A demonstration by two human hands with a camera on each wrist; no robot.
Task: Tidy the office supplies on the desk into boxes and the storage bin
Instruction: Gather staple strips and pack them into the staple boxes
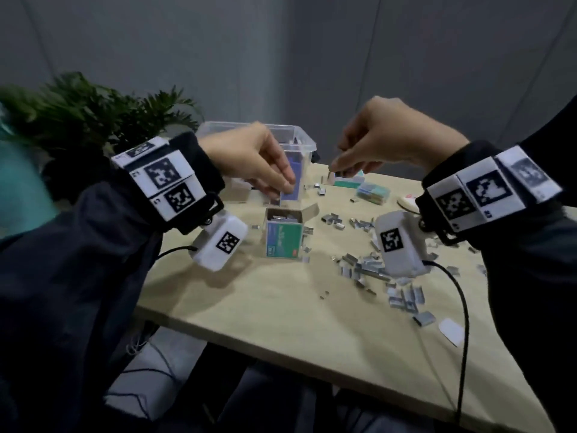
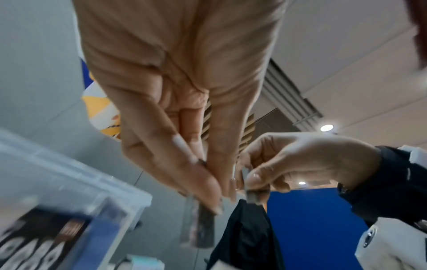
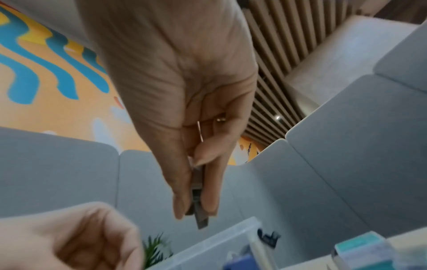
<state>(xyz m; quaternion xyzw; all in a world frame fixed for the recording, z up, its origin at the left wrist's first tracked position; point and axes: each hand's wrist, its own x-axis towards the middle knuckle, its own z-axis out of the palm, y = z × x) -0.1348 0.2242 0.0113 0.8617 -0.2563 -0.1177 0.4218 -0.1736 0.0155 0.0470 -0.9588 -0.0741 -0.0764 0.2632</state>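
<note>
My left hand (image 1: 282,190) hangs just above an open green staple box (image 1: 283,237) that stands upright with staples inside. In the left wrist view, my left hand (image 2: 219,202) pinches a grey staple strip (image 2: 201,224) that points downward. My right hand (image 1: 337,165) is raised to the right of it. Its thumb and fingers grip a second staple strip (image 3: 199,206). A clear storage bin (image 1: 299,132) stands behind both hands with a blue box (image 1: 295,179) inside. Several loose staple strips (image 1: 371,267) lie scattered on the desk.
Behind my right hand sit a second green box (image 1: 346,182) and a small clear case (image 1: 373,192). A potted plant (image 1: 78,114) stands at the back left. The desk's (image 1: 281,310) front edge is near me. A black cable (image 1: 462,307) trails from my right wrist.
</note>
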